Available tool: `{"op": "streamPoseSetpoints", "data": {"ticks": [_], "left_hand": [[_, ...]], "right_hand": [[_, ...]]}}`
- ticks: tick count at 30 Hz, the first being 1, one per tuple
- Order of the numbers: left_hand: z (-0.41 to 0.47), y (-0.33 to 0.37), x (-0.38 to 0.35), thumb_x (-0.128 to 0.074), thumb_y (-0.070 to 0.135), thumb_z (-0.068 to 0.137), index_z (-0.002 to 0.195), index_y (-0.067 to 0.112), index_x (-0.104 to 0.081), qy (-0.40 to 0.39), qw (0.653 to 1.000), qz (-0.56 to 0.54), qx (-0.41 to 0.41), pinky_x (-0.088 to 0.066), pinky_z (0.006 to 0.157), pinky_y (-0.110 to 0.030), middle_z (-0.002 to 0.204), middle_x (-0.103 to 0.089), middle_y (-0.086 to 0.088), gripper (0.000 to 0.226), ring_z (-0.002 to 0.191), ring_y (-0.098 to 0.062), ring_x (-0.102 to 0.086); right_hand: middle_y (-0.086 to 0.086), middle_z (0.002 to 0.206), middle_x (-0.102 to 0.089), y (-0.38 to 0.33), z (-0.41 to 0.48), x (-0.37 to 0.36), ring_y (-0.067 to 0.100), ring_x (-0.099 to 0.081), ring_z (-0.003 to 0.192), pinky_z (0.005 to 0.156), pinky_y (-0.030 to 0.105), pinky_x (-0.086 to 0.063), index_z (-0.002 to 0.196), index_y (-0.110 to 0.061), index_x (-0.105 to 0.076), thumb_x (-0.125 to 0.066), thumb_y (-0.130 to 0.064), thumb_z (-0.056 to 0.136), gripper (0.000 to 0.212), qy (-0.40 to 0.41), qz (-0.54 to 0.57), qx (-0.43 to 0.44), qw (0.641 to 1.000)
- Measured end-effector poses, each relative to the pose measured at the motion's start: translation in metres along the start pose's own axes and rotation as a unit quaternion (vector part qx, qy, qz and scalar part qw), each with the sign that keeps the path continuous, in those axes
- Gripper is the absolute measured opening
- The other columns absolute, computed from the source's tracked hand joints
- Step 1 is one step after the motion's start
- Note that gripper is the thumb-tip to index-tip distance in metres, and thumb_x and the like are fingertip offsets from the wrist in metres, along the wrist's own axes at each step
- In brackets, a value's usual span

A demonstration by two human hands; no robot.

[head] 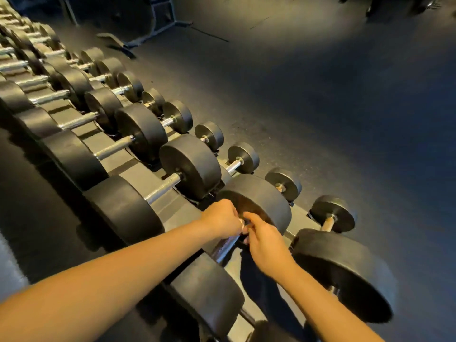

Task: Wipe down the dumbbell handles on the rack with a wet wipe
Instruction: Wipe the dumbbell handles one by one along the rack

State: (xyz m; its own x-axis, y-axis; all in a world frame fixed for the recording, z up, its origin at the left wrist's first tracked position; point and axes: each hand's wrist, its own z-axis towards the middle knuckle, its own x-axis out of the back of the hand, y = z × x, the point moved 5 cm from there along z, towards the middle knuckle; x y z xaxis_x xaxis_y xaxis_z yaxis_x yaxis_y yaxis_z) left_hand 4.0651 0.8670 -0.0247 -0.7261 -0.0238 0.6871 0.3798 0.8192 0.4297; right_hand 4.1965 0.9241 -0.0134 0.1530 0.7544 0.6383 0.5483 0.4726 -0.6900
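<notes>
Hidden: wipe (pixel 241 224) is barely showing between the hands, lower centre.
Left hand (pixel 221 219): grip is clenching handle (pixel 225 248).
Right hand (pixel 263 239): is touching wipe; grip unclear.
Room: floor (pixel 320 95) is lying open, right.

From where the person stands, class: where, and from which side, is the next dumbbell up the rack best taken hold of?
Probably the knurled chrome handle, mid-span, from above. Its top is bare, while the black heads block both ends and the rack shelf sits close beneath, so wrap over the top.
</notes>
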Motion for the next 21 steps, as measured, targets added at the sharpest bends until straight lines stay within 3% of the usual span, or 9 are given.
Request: {"op": "streamPoseSetpoints", "data": {"ticks": [5,7,9,11,13,15,17,18,21], "left_hand": [[0.017,-0.010,0.002,-0.087,0.023,0.077,0.089,0.003,-0.081,-0.025,0.992,-0.112,0.045,-0.062,0.083,-0.042,0.087,-0.078,-0.015,0.024,0.086,-0.028,-0.074],[0.024,-0.013,0.004,-0.091,0.030,0.073,0.090,0.002,-0.080,-0.038,0.990,-0.125,0.050,-0.062,0.078,-0.040,0.086,-0.077,-0.016,0.034,0.077,-0.027,-0.070],[0.028,-0.019,-0.002,-0.091,0.032,0.074,0.090,0.002,-0.079,-0.066,0.982,-0.166,0.065,-0.063,0.082,-0.043,0.085,-0.076,-0.014,0.036,0.078,-0.025,-0.071],[0.026,-0.026,-0.011,-0.084,0.027,0.084,0.100,0.002,-0.076,-0.141,0.953,-0.253,0.090,-0.063,0.084,-0.043,0.091,-0.077,-0.013,0.032,0.083,-0.023,-0.075],[0.019,-0.028,-0.018,-0.071,0.023,0.097,0.117,-0.002,-0.068,-0.240,0.893,-0.358,0.127,-0.060,0.089,-0.041,0.102,-0.077,-0.018,0.032,0.094,-0.026,-0.076],[0.013,-0.030,-0.022,-0.061,0.020,0.103,0.125,-0.004,-0.061,-0.298,0.842,-0.421,0.156,-0.057,0.096,-0.045,0.113,-0.073,-0.025,0.033,0.105,-0.034,-0.073],[0.011,-0.029,-0.023,-0.057,0.021,0.105,0.127,-0.002,-0.060,-0.311,0.827,-0.441,0.158,-0.056,0.097,-0.045,0.114,-0.073,-0.025,0.031,0.107,-0.034,-0.073],[0.011,-0.027,-0.022,-0.059,0.023,0.104,0.123,-0.001,-0.062,-0.299,0.844,-0.419,0.147,-0.058,0.094,-0.042,0.110,-0.075,-0.021,0.030,0.103,-0.031,-0.075],[0.014,-0.015,-0.011,-0.077,0.032,0.091,0.097,0.008,-0.068,-0.172,0.967,-0.178,0.066,-0.054,0.063,-0.028,0.084,-0.073,-0.004,0.026,0.075,-0.017,-0.070]], "right_hand": [[-0.002,0.100,-0.072,-0.015,-0.014,0.053,0.019,-0.067,0.089,0.077,0.038,-0.056,0.112,-0.023,-0.070,-0.052,-0.018,0.100,0.022,0.250,-0.065,0.023,0.966],[-0.001,0.108,-0.070,-0.019,-0.003,0.069,0.019,-0.066,0.098,0.083,0.039,-0.056,0.114,-0.020,-0.068,-0.055,-0.021,0.099,0.020,0.317,-0.051,0.026,0.947],[-0.002,0.121,-0.063,-0.021,0.025,0.071,0.016,-0.058,0.113,0.095,0.037,-0.051,0.125,-0.021,-0.064,-0.054,-0.032,0.102,0.028,0.304,-0.029,-0.002,0.952],[-0.001,0.121,-0.062,-0.022,0.051,0.067,0.017,-0.054,0.116,0.100,0.042,-0.048,0.127,-0.020,-0.065,-0.050,-0.039,0.103,0.034,0.298,-0.022,-0.016,0.954],[0.000,0.113,-0.063,-0.020,0.065,0.062,0.019,-0.053,0.110,0.096,0.045,-0.047,0.119,-0.017,-0.069,-0.045,-0.040,0.103,0.037,0.324,-0.032,-0.021,0.945],[-0.001,0.110,-0.062,-0.015,0.068,0.058,0.016,-0.051,0.106,0.094,0.039,-0.043,0.110,-0.017,-0.071,-0.044,-0.038,0.103,0.036,0.355,-0.028,-0.009,0.935],[-0.003,0.109,-0.061,-0.010,0.069,0.059,0.010,-0.048,0.103,0.092,0.033,-0.042,0.109,-0.016,-0.071,-0.046,-0.031,0.104,0.030,0.370,0.007,0.003,0.929],[-0.003,0.108,-0.063,-0.009,0.070,0.059,0.007,-0.048,0.101,0.090,0.032,-0.044,0.108,-0.016,-0.071,-0.047,-0.028,0.104,0.028,0.363,0.022,0.000,0.931],[-0.001,0.101,-0.067,-0.008,0.069,0.058,0.006,-0.053,0.092,0.082,0.029,-0.049,0.104,-0.015,-0.072,-0.048,-0.024,0.104,0.025,0.345,0.040,-0.023,0.938]]}}
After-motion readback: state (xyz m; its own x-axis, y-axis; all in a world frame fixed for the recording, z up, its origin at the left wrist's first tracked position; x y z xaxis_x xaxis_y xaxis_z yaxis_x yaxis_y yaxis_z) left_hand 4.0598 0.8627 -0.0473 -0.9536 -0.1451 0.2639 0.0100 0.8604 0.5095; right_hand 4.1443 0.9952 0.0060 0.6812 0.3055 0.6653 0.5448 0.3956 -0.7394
